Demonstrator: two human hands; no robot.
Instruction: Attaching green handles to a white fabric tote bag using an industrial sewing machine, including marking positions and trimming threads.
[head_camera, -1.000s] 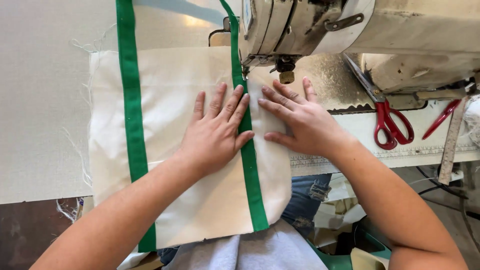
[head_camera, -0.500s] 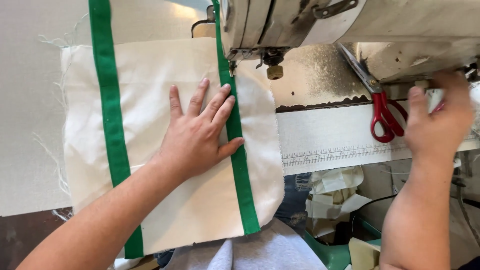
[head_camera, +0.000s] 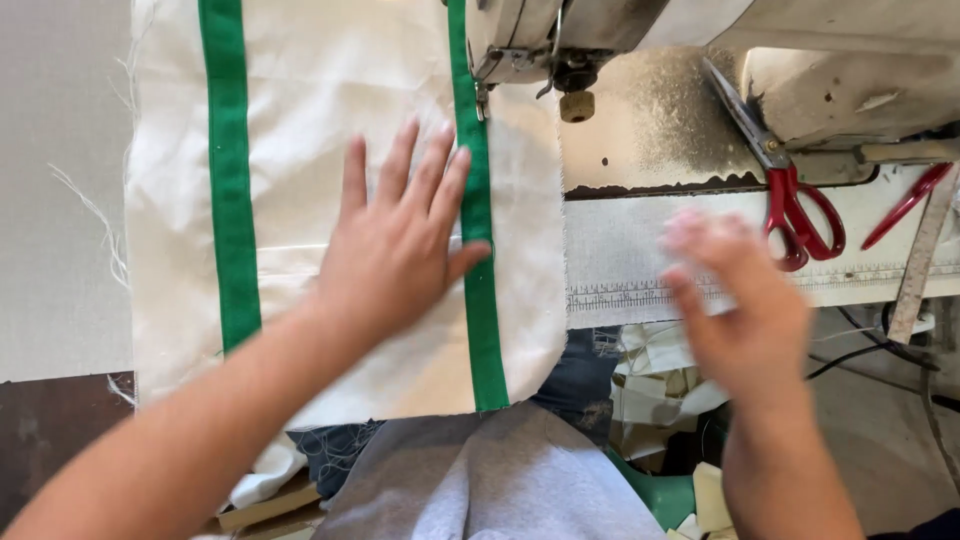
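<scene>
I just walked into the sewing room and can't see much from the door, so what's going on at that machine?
A person sits at a sewing machine with a cream fabric panel that carries two green straps. The left hand lies flat on the panel, fingertips against the right green strap, which runs up under the machine's head. The right hand is blurred and hangs in the air off the fabric, holding nothing. Red-handled scissors lie on the machine bed to the right.

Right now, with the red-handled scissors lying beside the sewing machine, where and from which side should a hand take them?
Grip the red-handled scissors by the handle loops, coming from the near table edge: the loops face the person, while the blades point away under the sewing machine.
</scene>
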